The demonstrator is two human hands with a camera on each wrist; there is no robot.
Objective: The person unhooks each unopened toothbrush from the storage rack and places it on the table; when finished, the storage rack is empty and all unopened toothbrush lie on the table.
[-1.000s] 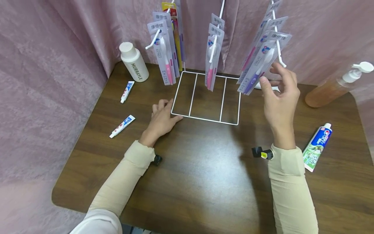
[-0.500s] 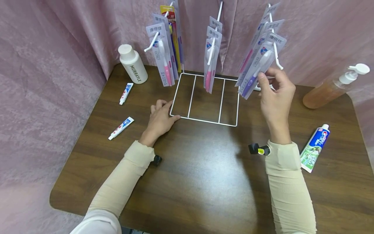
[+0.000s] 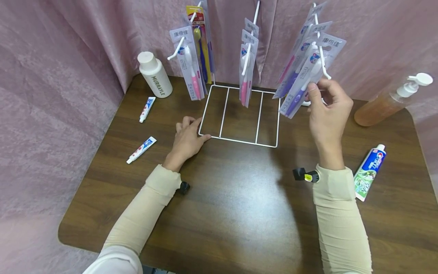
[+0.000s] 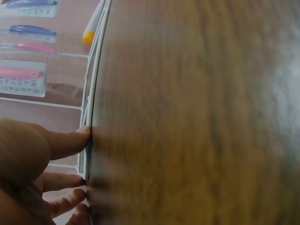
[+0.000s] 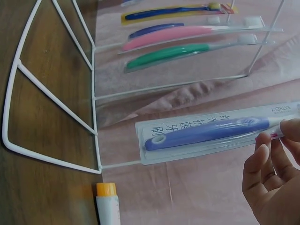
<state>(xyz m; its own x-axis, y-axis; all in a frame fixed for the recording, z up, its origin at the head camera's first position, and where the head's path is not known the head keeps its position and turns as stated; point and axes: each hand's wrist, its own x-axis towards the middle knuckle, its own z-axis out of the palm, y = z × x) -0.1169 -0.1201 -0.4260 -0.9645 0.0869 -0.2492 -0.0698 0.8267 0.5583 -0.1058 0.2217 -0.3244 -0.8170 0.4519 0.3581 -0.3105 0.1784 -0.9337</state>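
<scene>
One purple toothbrush pack is pinched between the thumb and fingers of our right hand, up by the tip of the nearest hook. The hole in its card shows just beside the wire, and we cannot tell whether the card is threaded. We judge the step to be working this pack at the hook; the next move seems to call for a light pinch and a card kept square to the bent tip, without knocking its neighbours. Our left hand has its fingers spread, thumb and fingertips touching the near corner of the white rack, which we take as bracing it on the desk.

Counting up, we have one rack and three hooks. Just beyond our right hand, two more packs hang behind the pinched one. Between our hands, the middle hook carries two. Beyond our left hand, the third hook carries at least three, one of them a yellow pack; overlap hides the exact number. Left of our left hand lie two small tubes, with one white bottle farther off. Right of our right hand we count one large tube and one pump bottle; past its fingers, one orange-capped tube.
</scene>
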